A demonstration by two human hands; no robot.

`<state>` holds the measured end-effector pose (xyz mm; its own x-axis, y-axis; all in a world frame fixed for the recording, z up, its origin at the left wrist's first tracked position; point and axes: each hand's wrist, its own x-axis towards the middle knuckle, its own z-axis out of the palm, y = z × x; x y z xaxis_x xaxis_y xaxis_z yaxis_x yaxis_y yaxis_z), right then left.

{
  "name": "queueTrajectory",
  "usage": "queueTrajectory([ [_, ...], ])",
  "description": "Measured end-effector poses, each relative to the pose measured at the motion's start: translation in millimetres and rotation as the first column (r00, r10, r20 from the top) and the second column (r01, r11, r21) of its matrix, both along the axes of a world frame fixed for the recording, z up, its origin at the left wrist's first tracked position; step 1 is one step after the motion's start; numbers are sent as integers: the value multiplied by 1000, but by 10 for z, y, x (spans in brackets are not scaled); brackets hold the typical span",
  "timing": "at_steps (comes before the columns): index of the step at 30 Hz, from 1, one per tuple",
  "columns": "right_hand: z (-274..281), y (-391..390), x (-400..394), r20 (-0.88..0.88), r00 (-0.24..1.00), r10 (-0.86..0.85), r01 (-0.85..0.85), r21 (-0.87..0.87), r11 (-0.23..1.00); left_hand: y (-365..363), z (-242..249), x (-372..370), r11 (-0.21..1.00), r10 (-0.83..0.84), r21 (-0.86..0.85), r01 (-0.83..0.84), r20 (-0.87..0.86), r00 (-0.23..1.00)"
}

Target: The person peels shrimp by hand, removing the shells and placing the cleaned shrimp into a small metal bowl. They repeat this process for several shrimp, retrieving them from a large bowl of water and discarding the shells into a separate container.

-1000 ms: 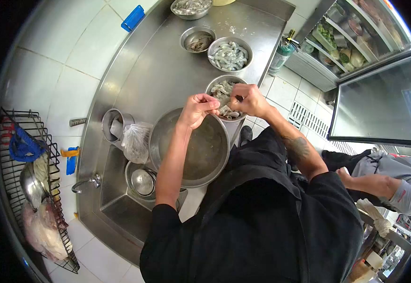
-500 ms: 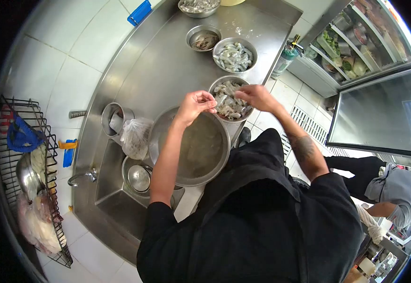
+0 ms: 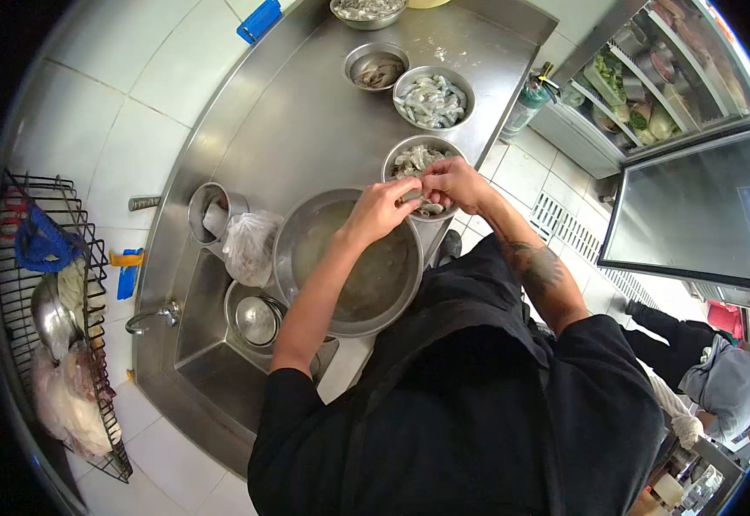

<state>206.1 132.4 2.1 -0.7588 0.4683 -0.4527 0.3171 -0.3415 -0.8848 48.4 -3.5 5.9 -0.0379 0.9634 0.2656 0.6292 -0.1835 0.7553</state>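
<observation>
My left hand [image 3: 382, 211] and my right hand [image 3: 457, 184] meet fingertip to fingertip, both closed in a pinch. Between them is a small greyish piece, apparently a shrimp, mostly hidden by the fingers. Below the hands, a metal bowl [image 3: 386, 165] holds translucent shrimp shells [image 3: 418, 159]. My left forearm crosses a large metal basin [image 3: 282, 258] of cloudy water [image 3: 371, 279]. Beyond the shell bowl, another bowl [image 3: 472, 101] contains pale peeled shrimp [image 3: 432, 100]. A smaller bowl [image 3: 348, 69] has a few darker shrimp [image 3: 379, 72] in it.
Left of the basin are a plastic bag [image 3: 250, 249], a metal pot [image 3: 196, 215] and a sink [image 3: 212, 378] with a faucet [image 3: 156, 318]. A wire rack [image 3: 91, 284] hangs on the wall. At right, a fridge door [image 3: 702, 215] stands open; another person [image 3: 723, 383] is behind.
My hands have come together over the shell bowl; they were apart before. The left moved right and the right moved slightly left. The other person has shifted at the right.
</observation>
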Motion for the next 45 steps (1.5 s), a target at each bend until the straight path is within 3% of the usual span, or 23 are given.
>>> queueTrajectory([
  [1,28,-2,7,-1,1000,18,-18,24,1000,-7,64,12,988,-19,-148,30,76,997],
  [2,51,-13,-1,12,999,36,-37,55,998,-4,32,14,988,-16,-151,28,80,997],
  [4,83,-39,-9,8,999,40,-41,46,998,33,-12,0,998,-67,23,65,95,993],
  [5,96,-49,-17,-1,999,40,-40,40,998,29,-26,-10,998,-64,22,62,97,993],
  [7,110,-74,-28,14,999,48,-49,64,997,19,56,-18,977,-51,-192,97,235,971],
  [10,48,-110,-35,27,999,30,-32,78,996,5,81,-25,967,-60,-219,130,300,952],
  [13,29,-120,-45,72,997,-19,14,68,998,-9,92,-55,966,-69,-232,112,187,980],
  [17,-34,-103,-30,32,993,-113,112,14,994,-40,28,-89,967,-68,-225,116,212,975],
  [19,-26,-44,13,64,993,-97,99,-18,995,-44,-72,-121,962,-36,-227,153,450,892],
  [23,26,92,149,55,988,-146,147,-19,989,-90,-147,-185,979,-64,-125,159,557,828],
  [26,41,329,296,70,997,-9,6,39,999,-50,-214,-256,981,-96,-71,183,642,761],
  [27,73,391,295,75,997,4,-7,42,999,11,-184,-258,967,-94,-160,199,503,859],
  [28,128,441,269,125,992,-14,-11,199,980,47,-145,-259,947,-97,-255,194,351,932],
  [29,183,503,226,167,985,-34,-28,352,936,65,-108,-252,952,-74,-255,172,354,933],
  [31,243,730,136,40,995,-89,65,418,906,80,2,-286,991,-64,-125,48,-130,989],
  [33,237,903,88,18,982,-186,160,432,888,46,53,-466,937,123,-344,-57,175,977],
  [35,170,953,80,176,957,-230,65,643,763,-138,-170,-731,932,313,-230,-279,131,941],
  [37,43,802,120,165,967,-192,60,590,805,-455,-254,-867,886,400,-273,-375,37,916],
  [38,-40,706,132,228,964,-138,-18,573,819,-583,-308,-839,880,408,-280,-383,37,912],
  [40,-225,423,119,239,970,-36,-123,617,778,-851,-478,-698,721,361,-598,-350,-107,926],
  [42,-266,112,33,261,964,44,-206,635,745,-1098,-908,-486,649,256,-670,-362,-255,932],
  [43,-264,-38,-27,275,959,66,-231,628,743,-1252,-888,-285,655,283,-575,-490,-415,865],
  [45,-141,-311,-143,276,949,150,-300,652,696,-1334,-835,-110,555,122,-643,-529,-566,816],
])
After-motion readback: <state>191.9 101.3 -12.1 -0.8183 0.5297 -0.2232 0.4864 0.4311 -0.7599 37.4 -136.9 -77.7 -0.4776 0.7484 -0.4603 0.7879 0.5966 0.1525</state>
